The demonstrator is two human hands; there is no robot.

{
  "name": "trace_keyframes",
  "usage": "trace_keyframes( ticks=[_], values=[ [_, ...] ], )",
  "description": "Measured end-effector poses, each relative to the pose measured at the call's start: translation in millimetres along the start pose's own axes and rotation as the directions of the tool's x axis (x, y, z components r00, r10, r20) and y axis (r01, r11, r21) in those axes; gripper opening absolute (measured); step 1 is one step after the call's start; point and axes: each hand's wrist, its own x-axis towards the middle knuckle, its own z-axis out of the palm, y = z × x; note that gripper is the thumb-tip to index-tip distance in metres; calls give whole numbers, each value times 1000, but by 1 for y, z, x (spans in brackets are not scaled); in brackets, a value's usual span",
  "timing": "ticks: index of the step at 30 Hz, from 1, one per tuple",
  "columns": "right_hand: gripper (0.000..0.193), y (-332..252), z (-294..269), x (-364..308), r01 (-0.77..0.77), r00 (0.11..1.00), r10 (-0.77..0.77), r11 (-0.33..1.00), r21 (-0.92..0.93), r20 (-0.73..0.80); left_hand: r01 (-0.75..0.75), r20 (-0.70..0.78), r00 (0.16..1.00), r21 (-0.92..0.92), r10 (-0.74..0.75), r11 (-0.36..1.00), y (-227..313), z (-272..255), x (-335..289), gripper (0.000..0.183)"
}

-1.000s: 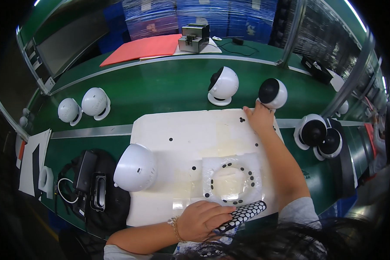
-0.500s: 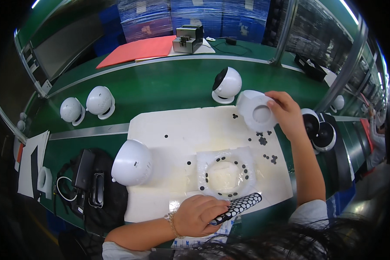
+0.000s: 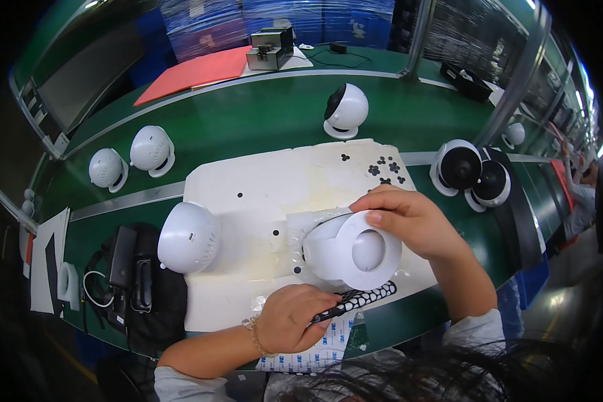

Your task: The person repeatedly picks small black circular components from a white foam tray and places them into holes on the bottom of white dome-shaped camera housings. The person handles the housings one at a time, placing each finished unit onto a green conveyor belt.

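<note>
My right hand (image 3: 412, 218) grips a white ball-shaped camera housing (image 3: 325, 254) by its ring-shaped base, thumb on the ring and fingers over the top. The housing lies tilted over a clear plastic-wrapped pad (image 3: 296, 228), hiding most of it; whether they touch I cannot tell. Close in front, my left hand (image 3: 291, 320) is closed on a black strip (image 3: 362, 299) patterned with white rounded cells. Small black dots show on the white board (image 3: 221, 174), some single, others in clusters (image 3: 374, 169). A larger white housing (image 3: 189, 238) stands at the board's left.
Two white cameras (image 3: 152, 149) stand at back left, one (image 3: 346, 110) at back centre, and two black-faced ones (image 3: 457, 167) at right. A black bag (image 3: 157, 288) with devices lies left. Printed backing paper (image 3: 308, 355) lies at the front edge. A metal box (image 3: 270, 50) sits behind.
My right hand has brought the housing down and nearer, from the board's far right corner to over the wrapped pad. My left hand still holds the strip. The whole view has shifted slightly.
</note>
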Motion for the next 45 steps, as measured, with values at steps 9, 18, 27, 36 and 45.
trace_keyframes(
  ticks=[9,18,27,36,45],
  values=[
    [24,22,18,-4,105,967,-125,990,-99,-224,15,-40,999,-41,-17,999,-3,4,0,22],
    [23,1,49,-48,507,799,-597,609,-610,69,74,-77,994,-87,-81,993,0,3,-1,18],
    [21,7,55,-56,621,684,-723,507,-597,98,73,-103,992,-36,-76,997,-2,3,-3,18],
    [21,-2,50,-41,463,865,-502,787,-407,13,16,-131,991,25,-12,1000,-1,2,-3,22],
    [16,-1,52,-39,502,859,-491,760,-412,141,1,-98,995,91,8,996,-2,0,-5,28]
  ],
)
